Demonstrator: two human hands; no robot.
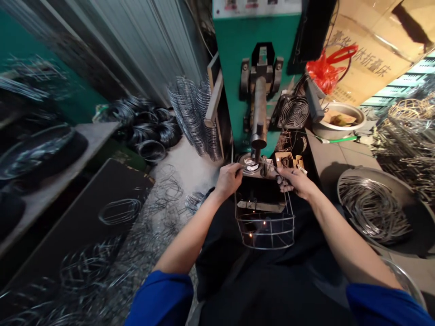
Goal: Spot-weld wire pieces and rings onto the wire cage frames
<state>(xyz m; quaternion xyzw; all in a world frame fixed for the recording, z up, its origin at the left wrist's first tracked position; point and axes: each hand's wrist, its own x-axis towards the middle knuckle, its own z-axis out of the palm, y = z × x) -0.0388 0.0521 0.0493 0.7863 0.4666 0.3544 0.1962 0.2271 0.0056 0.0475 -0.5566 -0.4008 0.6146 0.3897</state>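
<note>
A wire basket frame (265,218) hangs below the tip of a green spot welder (260,131), in front of my dark apron. My left hand (228,181) pinches the upper left of the frame's wire, beside the lower electrode (251,165). On the other side, my right hand (295,182) is closed on the wire at the upper right. The upper part of the frame lies under the electrode rod, where the contact is partly hidden. A few orange sparks show around the basket's lower part.
Right, a round tray (421,203) holds bent wire pieces beside a white bowl (356,120). Stacked wire rings (193,113) stand left of the machine. Wire coils (142,131) and scraps (166,194) lie on the floor, near a dark board (81,203). A fan (294,112) adjoins the welder.
</note>
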